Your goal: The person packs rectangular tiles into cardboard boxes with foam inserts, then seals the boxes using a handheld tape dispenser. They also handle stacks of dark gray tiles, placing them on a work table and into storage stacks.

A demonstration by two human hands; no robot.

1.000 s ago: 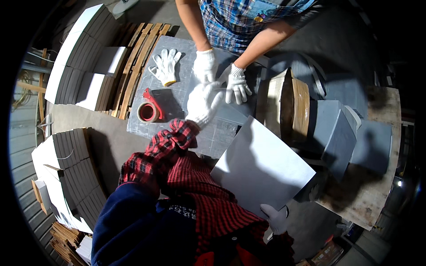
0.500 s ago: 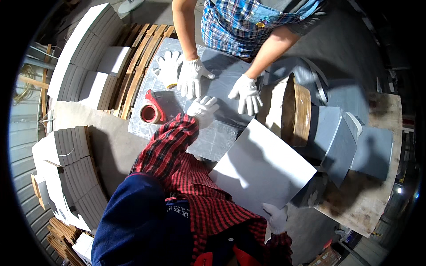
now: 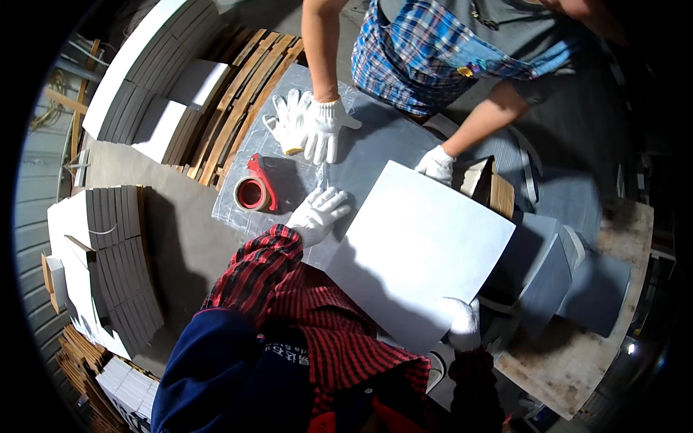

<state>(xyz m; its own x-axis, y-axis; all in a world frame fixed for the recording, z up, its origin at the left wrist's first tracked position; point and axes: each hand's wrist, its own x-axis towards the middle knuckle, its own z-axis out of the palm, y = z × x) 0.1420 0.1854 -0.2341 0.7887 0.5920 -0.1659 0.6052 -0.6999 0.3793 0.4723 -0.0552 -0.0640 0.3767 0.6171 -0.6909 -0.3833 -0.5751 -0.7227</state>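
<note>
Two gloved hands of the person wearing the camera work at a large white panel (image 3: 419,252): a flat, plain, square sheet with crisp straight edges and a matt, unmarked face, lit brightly above and shaded toward its near corner. It lies tilted across the grey plastic-wrapped slab (image 3: 368,144), over that slab's right part. The right hand (image 3: 463,322) is closed around the panel's near corner, fingers curled over the edge. The left hand (image 3: 317,213) rests flat with fingers spread on the plastic film just beside the panel's left edge, gripping nothing. Across the slab, a co-worker's gloved hand (image 3: 436,163) touches the panel's far edge. A red tape dispenser (image 3: 254,189) sits left of the left hand.
</note>
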